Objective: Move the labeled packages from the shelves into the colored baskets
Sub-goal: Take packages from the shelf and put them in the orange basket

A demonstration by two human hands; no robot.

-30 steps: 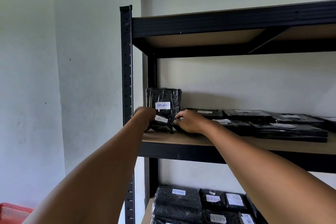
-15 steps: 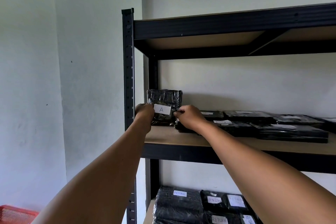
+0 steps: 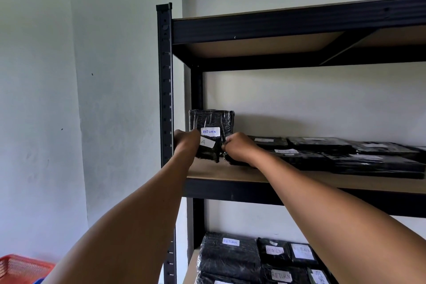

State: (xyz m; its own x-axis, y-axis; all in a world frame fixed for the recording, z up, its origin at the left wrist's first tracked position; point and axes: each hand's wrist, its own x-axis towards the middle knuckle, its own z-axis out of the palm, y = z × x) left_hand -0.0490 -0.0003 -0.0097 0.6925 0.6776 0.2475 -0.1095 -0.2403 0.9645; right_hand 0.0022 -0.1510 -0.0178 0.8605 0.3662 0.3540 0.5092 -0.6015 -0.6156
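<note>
Black "A" package (image 3: 207,151) on the shelf (image 3: 230,172), left hand (image 3: 185,143) and right hand (image 3: 237,147) both clamped on it

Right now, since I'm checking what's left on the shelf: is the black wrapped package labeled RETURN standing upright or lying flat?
Upright. The black wrapped package labeled RETURN stands on edge on the wooden shelf board, its label facing the camera.

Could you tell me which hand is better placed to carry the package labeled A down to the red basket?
Left. The left hand already grips the A-labeled package, and the red basket sits lower left.
</note>
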